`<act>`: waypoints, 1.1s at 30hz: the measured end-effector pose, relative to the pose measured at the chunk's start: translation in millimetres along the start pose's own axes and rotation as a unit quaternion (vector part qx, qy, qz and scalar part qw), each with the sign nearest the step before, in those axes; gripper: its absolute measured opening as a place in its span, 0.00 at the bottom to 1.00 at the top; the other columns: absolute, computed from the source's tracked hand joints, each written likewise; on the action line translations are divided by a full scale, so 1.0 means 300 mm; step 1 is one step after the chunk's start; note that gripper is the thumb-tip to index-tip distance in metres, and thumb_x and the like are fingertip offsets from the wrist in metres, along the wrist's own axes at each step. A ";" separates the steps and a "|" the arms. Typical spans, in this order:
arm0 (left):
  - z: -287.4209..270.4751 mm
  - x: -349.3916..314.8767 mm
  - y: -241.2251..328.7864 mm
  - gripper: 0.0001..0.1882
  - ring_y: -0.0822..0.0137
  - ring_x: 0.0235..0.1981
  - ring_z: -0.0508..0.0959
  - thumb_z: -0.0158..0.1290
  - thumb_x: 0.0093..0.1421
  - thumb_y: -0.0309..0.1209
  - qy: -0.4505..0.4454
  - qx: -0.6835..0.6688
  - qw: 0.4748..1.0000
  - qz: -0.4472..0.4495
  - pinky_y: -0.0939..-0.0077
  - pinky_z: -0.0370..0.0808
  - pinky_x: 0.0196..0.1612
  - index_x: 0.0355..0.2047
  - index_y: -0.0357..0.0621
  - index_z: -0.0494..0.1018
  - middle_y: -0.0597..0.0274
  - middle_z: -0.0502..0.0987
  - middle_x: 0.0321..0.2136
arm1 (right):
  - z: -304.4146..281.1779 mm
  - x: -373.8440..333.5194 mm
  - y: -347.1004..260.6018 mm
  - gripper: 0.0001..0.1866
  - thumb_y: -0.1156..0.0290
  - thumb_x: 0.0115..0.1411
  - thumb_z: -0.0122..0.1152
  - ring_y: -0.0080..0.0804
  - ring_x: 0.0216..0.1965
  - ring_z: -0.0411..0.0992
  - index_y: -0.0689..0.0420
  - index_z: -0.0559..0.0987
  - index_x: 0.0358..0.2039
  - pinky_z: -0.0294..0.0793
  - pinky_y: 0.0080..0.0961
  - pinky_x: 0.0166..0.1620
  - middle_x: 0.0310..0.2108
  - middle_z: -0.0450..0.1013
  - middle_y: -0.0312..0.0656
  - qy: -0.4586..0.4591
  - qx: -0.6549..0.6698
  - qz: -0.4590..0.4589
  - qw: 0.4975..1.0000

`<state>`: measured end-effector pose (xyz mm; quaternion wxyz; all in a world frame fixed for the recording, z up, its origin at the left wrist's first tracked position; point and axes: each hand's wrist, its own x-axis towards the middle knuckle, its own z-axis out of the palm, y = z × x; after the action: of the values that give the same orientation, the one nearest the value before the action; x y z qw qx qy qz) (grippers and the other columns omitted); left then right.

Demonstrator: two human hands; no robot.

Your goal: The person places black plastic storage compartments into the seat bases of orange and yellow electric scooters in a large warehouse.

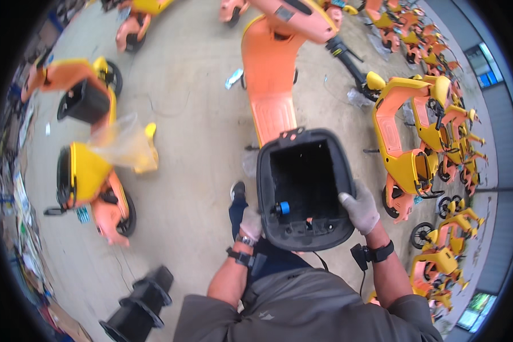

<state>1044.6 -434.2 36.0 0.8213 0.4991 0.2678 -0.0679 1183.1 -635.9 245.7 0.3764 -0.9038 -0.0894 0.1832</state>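
Observation:
A black plastic storage bucket, the under-seat kind, is in front of my body with its opening facing up. Inside its dark well sits a small blue cylindrical part. My right hand, in a pale glove, grips the rim on the right with its thumb on top. At the lower left of the bucket, my gloved left hand holds the side, its fingers partly hidden. Beyond the bucket extends an orange scooter; the bucket covers its rear part, so I cannot tell whether the two touch.
Several nested black buckets lie on the concrete floor at lower left. A yellow and orange scooter stands at left, near a clear plastic bag. Farther back is a scooter with a black bucket. Rows of scooters line the right.

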 end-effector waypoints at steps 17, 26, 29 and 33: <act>0.018 0.008 0.083 0.21 0.67 0.33 0.75 0.60 0.51 0.35 0.103 -0.050 0.992 -0.053 0.73 0.71 0.40 0.40 0.32 0.72 0.60 0.76 0.34 | 0.159 -0.080 0.155 0.26 0.64 0.55 0.54 0.55 0.49 0.65 0.68 0.62 0.49 0.65 0.36 0.50 0.44 0.67 0.62 -0.007 0.017 0.015 1.000; 0.040 -0.062 0.215 0.32 0.60 0.40 0.73 0.60 0.43 0.27 0.077 0.154 0.983 0.056 0.70 0.70 0.45 0.50 0.37 0.63 0.53 0.71 0.43 | 0.237 -0.130 0.135 0.21 0.64 0.55 0.53 0.53 0.44 0.67 0.64 0.65 0.45 0.66 0.38 0.46 0.40 0.67 0.56 0.070 0.106 0.007 0.992; 0.084 -0.108 0.271 0.26 0.48 0.46 0.70 0.56 0.46 0.32 0.144 0.593 0.724 0.320 0.58 0.65 0.51 0.48 0.39 0.67 0.47 0.71 0.44 | 0.239 -0.143 0.110 0.17 0.65 0.55 0.53 0.55 0.42 0.68 0.62 0.66 0.40 0.66 0.40 0.44 0.37 0.68 0.58 0.058 0.104 -0.010 0.993; 0.020 -0.104 0.275 0.11 0.49 0.39 0.73 0.53 0.52 0.33 -0.085 0.675 0.696 0.230 0.61 0.69 0.43 0.33 0.41 0.75 0.55 0.74 0.40 | 0.264 -0.141 0.087 0.19 0.64 0.54 0.53 0.57 0.40 0.69 0.62 0.65 0.42 0.67 0.42 0.43 0.33 0.70 0.59 0.037 0.144 0.030 0.988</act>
<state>1051.6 -403.5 118.7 0.2729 0.9576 -0.0440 -0.0813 1113.3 -615.3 186.8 0.4999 -0.8486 -0.0214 0.1716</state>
